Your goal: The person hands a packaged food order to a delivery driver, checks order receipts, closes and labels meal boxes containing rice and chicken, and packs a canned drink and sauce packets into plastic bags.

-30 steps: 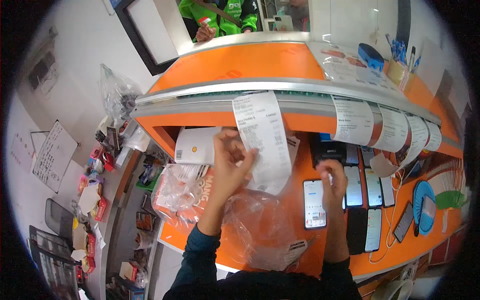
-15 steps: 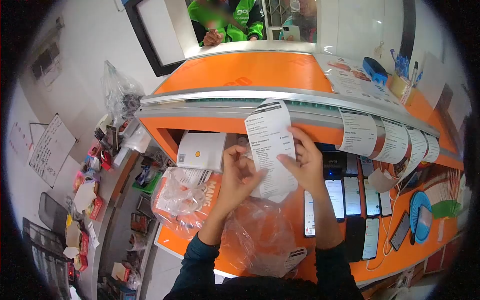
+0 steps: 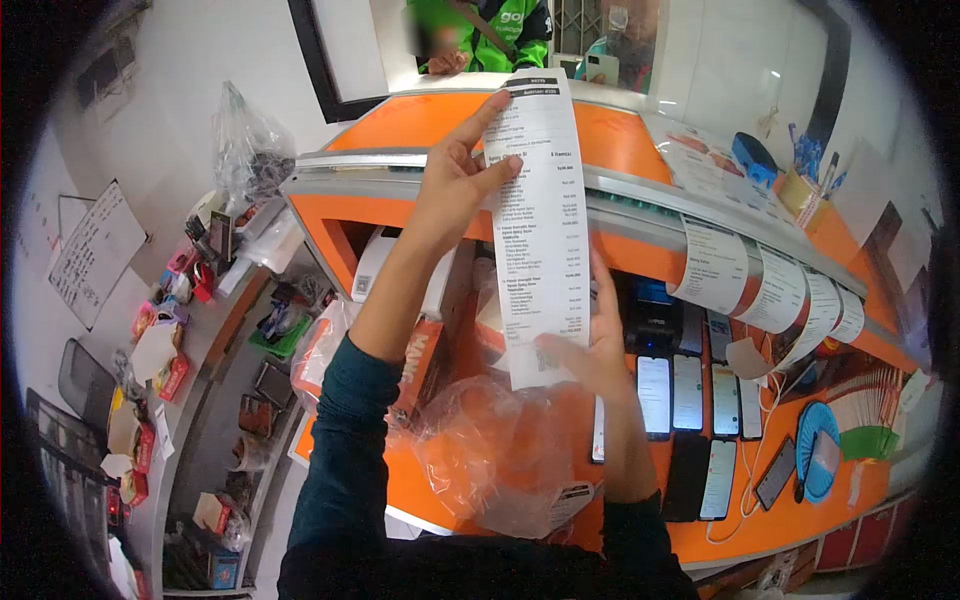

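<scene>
A long printed receipt [image 3: 545, 235] is stretched upright in front of me, its text facing me. My left hand [image 3: 462, 178] holds its left edge near the top, index finger and thumb on the paper. My right hand [image 3: 598, 345] grips the lower right edge, thumb across the front and fingers partly hidden behind. Below the receipt, a clear plastic bag [image 3: 480, 450] lies crumpled on the orange counter [image 3: 415, 505]. Left of it is a plastic-wrapped orange-and-white box [image 3: 418, 355], partly hidden by my left forearm.
Several phones [image 3: 687, 390] lie on the right side of the counter, near a white cable and a blue fan [image 3: 818, 450]. More receipts [image 3: 713, 265] hang from the raised shelf edge [image 3: 640, 190]. A person in a green jacket [image 3: 500, 35] is beyond the counter.
The receipt has been raised and pulled out to more of its length. My left hand has moved up to its top; my right hand is now near its bottom.
</scene>
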Tool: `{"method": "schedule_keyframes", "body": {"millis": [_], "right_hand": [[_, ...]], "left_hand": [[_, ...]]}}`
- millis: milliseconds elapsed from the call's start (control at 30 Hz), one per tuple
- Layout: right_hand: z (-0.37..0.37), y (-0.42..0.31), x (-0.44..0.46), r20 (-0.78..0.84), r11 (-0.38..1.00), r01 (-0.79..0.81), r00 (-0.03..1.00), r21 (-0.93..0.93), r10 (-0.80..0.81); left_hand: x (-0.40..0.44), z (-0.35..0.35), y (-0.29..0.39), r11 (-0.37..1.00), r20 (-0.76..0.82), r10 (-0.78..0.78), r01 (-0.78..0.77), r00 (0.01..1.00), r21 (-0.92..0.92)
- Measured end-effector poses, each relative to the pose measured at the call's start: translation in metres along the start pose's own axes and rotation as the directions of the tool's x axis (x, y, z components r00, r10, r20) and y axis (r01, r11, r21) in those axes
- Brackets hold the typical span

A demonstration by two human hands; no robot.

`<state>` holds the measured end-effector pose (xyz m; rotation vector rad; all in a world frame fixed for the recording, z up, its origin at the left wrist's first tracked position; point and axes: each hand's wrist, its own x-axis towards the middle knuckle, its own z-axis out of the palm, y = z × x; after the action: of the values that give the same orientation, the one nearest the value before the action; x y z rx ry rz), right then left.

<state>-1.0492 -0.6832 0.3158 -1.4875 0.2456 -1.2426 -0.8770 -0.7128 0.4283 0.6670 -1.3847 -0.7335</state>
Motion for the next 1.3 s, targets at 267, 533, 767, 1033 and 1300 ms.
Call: {"method": "schedule_keyframes", "body": {"millis": [267, 533, 767, 1033, 1300], "right_hand": [[-0.01, 0.021, -0.001, -0.098, 0.971, 0.125, 0.984, -0.205, -0.148], [-0.006, 0.052, -0.01, 0.0, 0.993, -0.042, 0.999, -0.111, 0.042], [-0.028, 0.037, -0.05, -0.001, 0.952, -0.227, 0.973, -0.208, 0.231], [-0.019, 0.04, -0.076, -0.386, 0.944, -0.33, 0.867, 0.027, 0.315], [0.0, 0.044, -0.092, -0.451, 0.954, -0.289, 0.864, -0.076, 0.225]], "left_hand": [[0.03, -0.012, -0.001, 0.982, 0.498, -0.131, 0.042, 0.857, 0.185], [0.178, -0.101, -0.129, -0.092, 0.302, -0.557, -0.419, 0.773, 0.904], [0.219, -0.163, -0.16, -0.486, 0.139, -0.246, -0.246, 0.959, 0.838], [0.221, -0.154, -0.145, -0.041, -0.051, -0.486, 0.036, 0.872, 0.999], [0.25, -0.164, -0.166, -0.018, 0.048, -0.469, -0.064, 0.882, 0.998]]}}
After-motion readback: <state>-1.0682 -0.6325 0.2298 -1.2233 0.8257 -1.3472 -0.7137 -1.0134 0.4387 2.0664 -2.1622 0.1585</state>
